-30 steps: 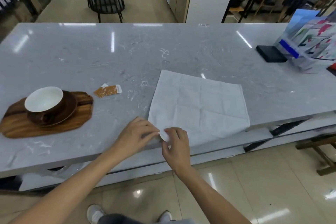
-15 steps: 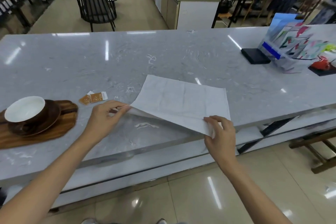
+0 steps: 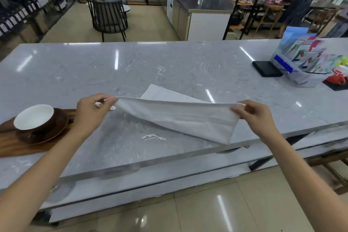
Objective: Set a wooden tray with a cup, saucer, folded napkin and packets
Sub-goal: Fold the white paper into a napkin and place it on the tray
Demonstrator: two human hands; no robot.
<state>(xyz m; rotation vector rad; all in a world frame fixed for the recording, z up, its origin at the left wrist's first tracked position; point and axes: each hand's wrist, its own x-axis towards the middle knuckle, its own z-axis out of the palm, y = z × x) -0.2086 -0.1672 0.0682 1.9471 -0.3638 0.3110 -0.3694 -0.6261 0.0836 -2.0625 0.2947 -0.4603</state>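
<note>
A white cloth napkin point(image 3: 175, 117) hangs lifted over the grey marble counter, its near edge raised and its far part still lying flat. My left hand point(image 3: 92, 113) pinches its left corner. My right hand point(image 3: 254, 117) pinches the right corner. At the left edge sits a wooden tray point(image 3: 11, 145) bearing a dark brown saucer point(image 3: 49, 133) and a cup point(image 3: 33, 117) that is white inside. The packets are almost wholly hidden behind my left hand.
A black box point(image 3: 266, 68) and a clear holder of colourful leaflets point(image 3: 305, 62) stand at the counter's right end, with a red object point(image 3: 337, 79) beside them. The counter's front edge point(image 3: 150, 160) runs just below the napkin. A chair and shelving stand beyond the counter.
Both hands went from one near corner to opposite corners, spread apart, and lifted the napkin's near edge up and away over the counter. The camera view has tilted up.
</note>
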